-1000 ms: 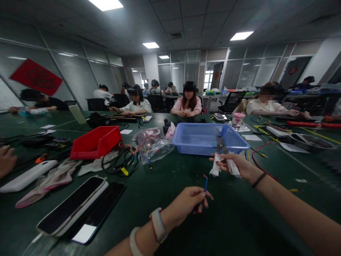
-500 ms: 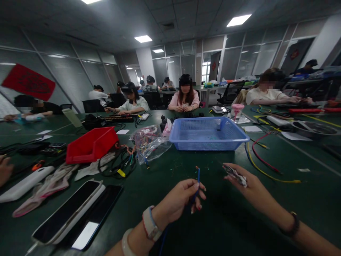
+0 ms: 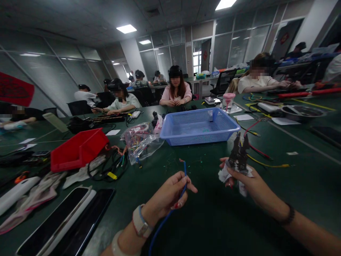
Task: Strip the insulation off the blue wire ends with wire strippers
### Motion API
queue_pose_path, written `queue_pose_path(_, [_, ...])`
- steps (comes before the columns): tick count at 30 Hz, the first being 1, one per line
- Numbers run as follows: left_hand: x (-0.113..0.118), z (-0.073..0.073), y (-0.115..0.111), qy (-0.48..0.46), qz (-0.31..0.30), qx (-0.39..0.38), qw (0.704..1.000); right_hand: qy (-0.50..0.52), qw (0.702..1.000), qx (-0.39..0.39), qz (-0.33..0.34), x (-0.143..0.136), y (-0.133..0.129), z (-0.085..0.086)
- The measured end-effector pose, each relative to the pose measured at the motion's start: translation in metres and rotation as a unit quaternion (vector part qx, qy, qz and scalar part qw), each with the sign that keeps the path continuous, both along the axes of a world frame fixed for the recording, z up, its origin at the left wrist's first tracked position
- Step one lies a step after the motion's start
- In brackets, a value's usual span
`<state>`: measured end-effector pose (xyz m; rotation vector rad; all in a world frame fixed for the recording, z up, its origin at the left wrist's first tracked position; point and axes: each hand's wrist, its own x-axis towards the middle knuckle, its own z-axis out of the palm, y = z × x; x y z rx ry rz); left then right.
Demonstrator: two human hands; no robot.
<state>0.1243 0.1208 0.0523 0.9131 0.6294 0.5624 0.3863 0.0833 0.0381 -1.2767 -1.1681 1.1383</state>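
Note:
Pinched between the thumb and fingers of my left hand (image 3: pixel 172 192) is a blue wire (image 3: pixel 185 170), its bare copper end pointing up and bent to the left. The rest of the wire runs down below the hand to the bottom edge. My right hand (image 3: pixel 243 176) grips dark wire strippers (image 3: pixel 239 153), jaws upward, with white wrapping around the handles. The strippers are apart from the wire. Small green and copper scraps (image 3: pixel 189 166) lie on the dark green table beyond my hands.
A blue plastic basket (image 3: pixel 199 140) stands ahead. To the left are a clear bag of wires (image 3: pixel 142 142), a red bin (image 3: pixel 80 151), black cables (image 3: pixel 117 167), gloves (image 3: pixel 34 206) and two phones (image 3: pixel 90 217). Red and yellow cables (image 3: pixel 266 161) lie at right. Several people sit at tables beyond.
The strippers have turned from lying flat in my right hand to standing jaws up. My left hand keeps the blue wire. The whole view has shifted, with things now further left.

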Motion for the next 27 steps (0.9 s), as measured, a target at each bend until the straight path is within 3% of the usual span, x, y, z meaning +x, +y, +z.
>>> queue_pose_path(5, [0.001,-0.005,0.000,-0.028,-0.017,-0.007,0.999,-0.009,0.999,-0.003,0.034,-0.001,0.001,-0.008])
queue_pose_path(11, [0.004,-0.009,-0.001,0.008,-0.032,0.014,0.999,-0.067,0.997,-0.005,0.049,0.000,-0.003,-0.010])
queue_pose_path(16, [0.004,-0.004,-0.004,0.026,-0.051,0.023,0.998,-0.201,0.979,0.041,0.011,0.009,-0.002,-0.008])
queue_pose_path(18, [0.004,-0.002,-0.006,0.038,-0.047,0.028,0.998,-0.308,0.946,0.098,-0.014,0.014,-0.001,-0.004])
queue_pose_path(20, [0.004,0.000,-0.008,0.046,-0.042,0.037,0.997,-0.424,0.893,0.145,-0.038,0.018,-0.001,0.000])
queue_pose_path(23, [0.006,0.002,-0.011,0.045,-0.043,0.047,0.997,-0.545,0.820,0.163,-0.063,0.020,-0.002,0.005])
queue_pose_path(27, [0.008,0.002,-0.013,0.056,-0.046,0.050,0.996,-0.602,0.778,0.165,-0.073,0.018,-0.005,0.007])
